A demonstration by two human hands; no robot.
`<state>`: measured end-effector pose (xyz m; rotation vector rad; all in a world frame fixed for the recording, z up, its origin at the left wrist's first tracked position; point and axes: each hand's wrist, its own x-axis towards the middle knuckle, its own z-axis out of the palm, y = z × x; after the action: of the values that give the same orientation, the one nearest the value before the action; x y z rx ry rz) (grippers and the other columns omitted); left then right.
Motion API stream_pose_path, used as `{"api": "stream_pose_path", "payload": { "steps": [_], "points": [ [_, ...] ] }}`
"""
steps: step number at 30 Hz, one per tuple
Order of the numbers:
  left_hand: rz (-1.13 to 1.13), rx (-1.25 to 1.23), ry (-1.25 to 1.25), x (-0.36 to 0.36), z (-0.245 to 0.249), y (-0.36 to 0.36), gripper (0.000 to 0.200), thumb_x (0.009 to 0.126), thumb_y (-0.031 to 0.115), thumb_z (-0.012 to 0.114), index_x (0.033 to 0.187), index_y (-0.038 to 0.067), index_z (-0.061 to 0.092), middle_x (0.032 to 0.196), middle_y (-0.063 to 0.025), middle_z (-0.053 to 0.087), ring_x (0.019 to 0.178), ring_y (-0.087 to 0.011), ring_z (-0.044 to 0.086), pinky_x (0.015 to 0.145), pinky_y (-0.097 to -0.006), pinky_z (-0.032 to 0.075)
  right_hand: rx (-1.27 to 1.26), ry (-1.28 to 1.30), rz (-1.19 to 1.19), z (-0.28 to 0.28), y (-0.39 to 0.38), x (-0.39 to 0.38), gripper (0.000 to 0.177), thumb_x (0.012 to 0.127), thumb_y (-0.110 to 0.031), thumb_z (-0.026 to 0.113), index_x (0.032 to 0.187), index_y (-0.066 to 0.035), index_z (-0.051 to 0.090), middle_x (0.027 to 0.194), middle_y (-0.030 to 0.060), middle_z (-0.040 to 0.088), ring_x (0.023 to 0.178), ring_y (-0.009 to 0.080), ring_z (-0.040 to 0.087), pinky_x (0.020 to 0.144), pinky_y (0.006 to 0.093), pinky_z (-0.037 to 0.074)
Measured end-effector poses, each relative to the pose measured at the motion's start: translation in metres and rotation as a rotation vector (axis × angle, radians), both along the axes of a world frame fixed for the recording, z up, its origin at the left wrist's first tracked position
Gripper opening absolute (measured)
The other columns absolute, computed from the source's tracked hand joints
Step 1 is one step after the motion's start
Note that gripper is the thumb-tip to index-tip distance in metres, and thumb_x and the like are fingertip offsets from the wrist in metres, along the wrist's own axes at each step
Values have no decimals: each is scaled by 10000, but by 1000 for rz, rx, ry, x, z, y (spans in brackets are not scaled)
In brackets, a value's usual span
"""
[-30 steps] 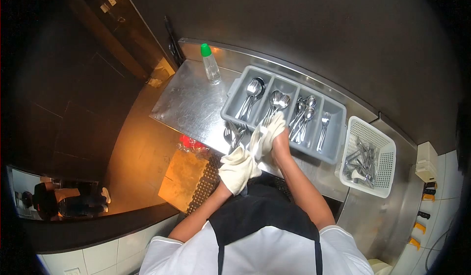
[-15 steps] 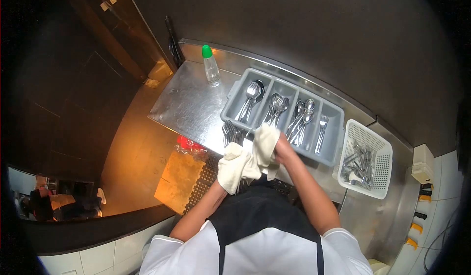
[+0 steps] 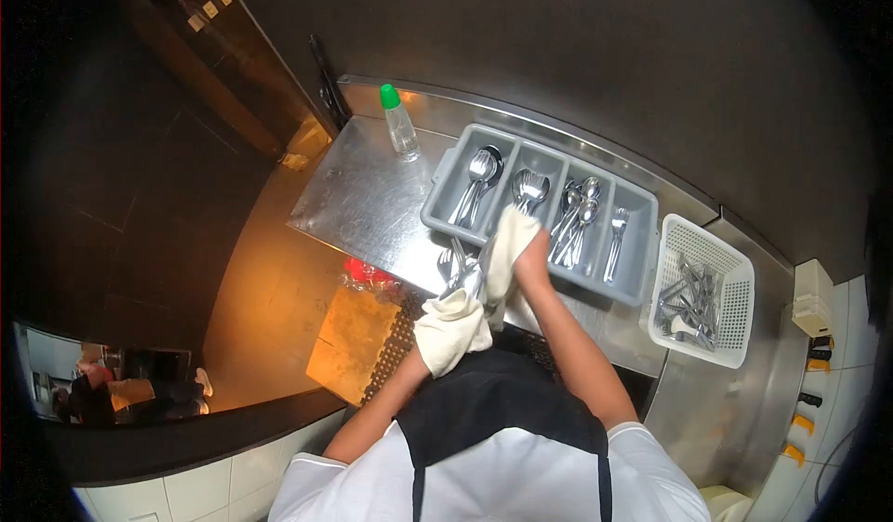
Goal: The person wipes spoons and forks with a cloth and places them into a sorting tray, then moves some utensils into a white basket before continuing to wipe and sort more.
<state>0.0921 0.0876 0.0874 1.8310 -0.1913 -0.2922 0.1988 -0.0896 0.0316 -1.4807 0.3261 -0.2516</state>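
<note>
A cream cloth (image 3: pixel 451 328) covers my left hand (image 3: pixel 437 345), which is closed around a bunch of forks (image 3: pixel 451 263). Their heads stick out above the cloth, over the counter's front edge. In my right hand (image 3: pixel 531 258) is another stretch of cream cloth (image 3: pixel 510 250), hanging by the forks; the fingers are mostly hidden. Just beyond both hands stands a grey cutlery tray (image 3: pixel 544 281) with four compartments. Large serving spoons and forks (image 3: pixel 482 168), more forks (image 3: pixel 530 187), spoons (image 3: pixel 581 215) and a few forks (image 3: pixel 618 234) lie in it from left to right.
A white perforated basket (image 3: pixel 747 303) of loose cutlery stands right of the tray. On the left of the steel counter (image 3: pixel 358 182) is a clear bottle with a green cap (image 3: pixel 400 129). A dark wall (image 3: pixel 595 66) rises behind. Another person (image 3: pixel 139 392) shows at the far left.
My right hand has moved up toward the tray with its cloth, away from my left hand. The forks in my left hand have shifted and fan differently. The view has turned slightly.
</note>
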Motion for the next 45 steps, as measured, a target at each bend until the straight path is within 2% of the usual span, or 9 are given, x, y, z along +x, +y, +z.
{"api": "stream_pose_path", "payload": {
  "steps": [5, 8, 15, 21, 23, 27, 32, 41, 45],
  "points": [
    [191, 83, 37, 7, 10, 4, 154, 913, 183, 604, 805, 73, 607, 774, -16, 612, 704, -67, 570, 602, -267, 466, 1034, 151, 354, -62, 5, 2, 403, 983, -421, 442, 1028, -61, 618, 922, 81, 672, 755, 220, 651, 653, 362, 528],
    [244, 177, 248, 15, 3, 11, 204, 914, 216, 559, 790, 58, 599, 770, -56, 595, 719, -152, 595, 633, -315, 467, 164, -31, 462, 8, 59, -50, 174, 943, -198, 539, 922, -42, 614, 878, 48, 633, 810, 116, 613, 660, 288, 503],
    [57, 523, -520, 35, -35, 33, 290, 772, 309, 659, 685, 79, 505, 755, -91, 549, 622, -226, 507, 574, -356, 418, 371, 146, 431, -19, 67, -25, 180, 937, -214, 563, 972, -41, 599, 802, 39, 598, 756, 135, 594, 611, 324, 492],
    [-491, 1208, -123, 57, 17, 32, 237, 801, 265, 643, 797, 60, 524, 753, -77, 531, 630, -205, 505, 563, -336, 429, 492, 321, 416, -12, 54, 26, 262, 931, -310, 566, 917, -57, 630, 767, 47, 634, 628, 174, 624, 568, 337, 521],
    [-427, 990, -93, 52, -10, 42, 175, 844, 215, 606, 839, 55, 535, 765, -71, 542, 662, -194, 525, 585, -331, 452, 461, 427, 433, -4, 47, 33, 246, 887, -293, 606, 882, -49, 641, 782, 63, 648, 644, 179, 636, 575, 336, 522],
    [-306, 510, -68, 39, -81, 45, 86, 916, 129, 548, 906, 45, 560, 791, -62, 567, 721, -169, 563, 625, -320, 492, -473, 24, 830, -21, 52, 4, 249, 788, -178, 698, 969, -6, 684, 913, 112, 683, 877, 160, 638, 792, 277, 502],
    [55, -441, 159, 28, -99, 27, 135, 898, 115, 598, 829, 7, 639, 841, -51, 632, 781, -121, 597, 660, -289, 501, -6, 33, 644, 36, 42, -28, 236, 848, -95, 673, 1059, 7, 645, 960, 59, 679, 870, 124, 616, 791, 301, 509],
    [125, -48, 220, 5, -19, -13, 125, 898, 131, 604, 885, 27, 670, 867, -39, 659, 809, -88, 594, 693, -263, 477, -109, -156, 340, 17, 0, -63, 160, 904, -94, 595, 1011, 22, 617, 812, 51, 658, 723, 113, 606, 665, 291, 503],
    [-73, 226, -209, 0, -33, -27, 120, 905, 127, 557, 887, 34, 632, 864, -74, 642, 831, -164, 605, 742, -304, 474, -37, -114, 180, 20, -21, -79, 137, 919, -95, 575, 983, 22, 603, 791, 48, 639, 675, 119, 589, 620, 300, 491]
  ]
}}
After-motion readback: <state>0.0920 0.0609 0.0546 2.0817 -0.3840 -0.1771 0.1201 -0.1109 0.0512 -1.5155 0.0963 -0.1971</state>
